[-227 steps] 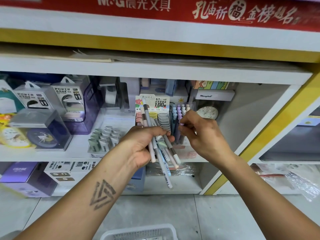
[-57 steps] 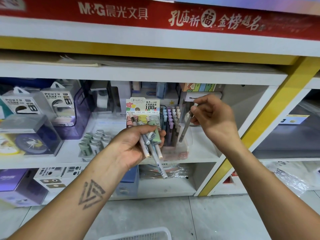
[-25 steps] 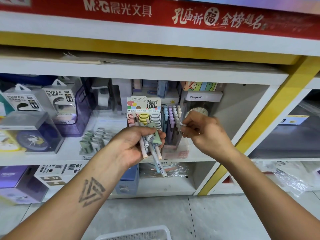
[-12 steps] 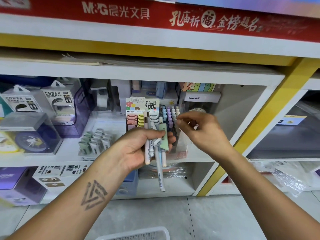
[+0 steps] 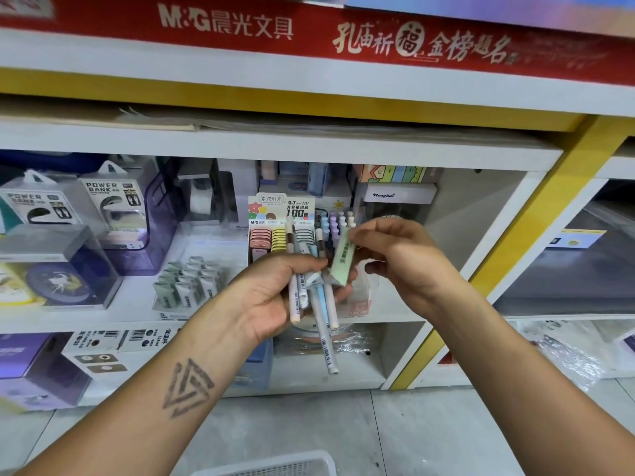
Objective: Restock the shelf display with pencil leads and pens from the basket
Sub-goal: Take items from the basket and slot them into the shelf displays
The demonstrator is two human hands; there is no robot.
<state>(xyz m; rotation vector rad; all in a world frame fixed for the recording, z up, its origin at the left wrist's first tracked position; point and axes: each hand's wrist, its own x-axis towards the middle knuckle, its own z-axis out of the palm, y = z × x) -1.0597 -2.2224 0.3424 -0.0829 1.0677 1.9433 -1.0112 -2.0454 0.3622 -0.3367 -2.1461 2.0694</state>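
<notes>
Left hand [image 5: 275, 297] at frame centre, fingers curled round a bundle of pens [image 5: 318, 304]; the pens stand roughly upright, tips sticking out below the palm, the longest reaching down over the lower shelf opening. Tattooed forearm runs in from lower left.

Right hand [image 5: 398, 266] just right of centre, thumb and fingers pinching the top of a pale green pencil lead case [image 5: 342, 261]. The case is tilted, lower end touching the left hand's fingertips and the pen bundle. Can't tell whether the left hand also grips it.

Directly behind the hands, on the middle shelf [image 5: 388, 316]: a pencil lead display box [image 5: 280, 228] with a "0.7 HB 100" header card and rows of pink, yellow and striped cases. Just right of it, a clear holder of pastel-capped pens [image 5: 335, 223], partly hidden by the right hand.

Left of the display box, a tray of grey-green small tubes [image 5: 187, 283]. Upper left, two power bank packages [image 5: 113, 207].

Basket [image 5: 275, 465]: white mesh rim at bottom centre, on the floor; contents not visible.
</notes>
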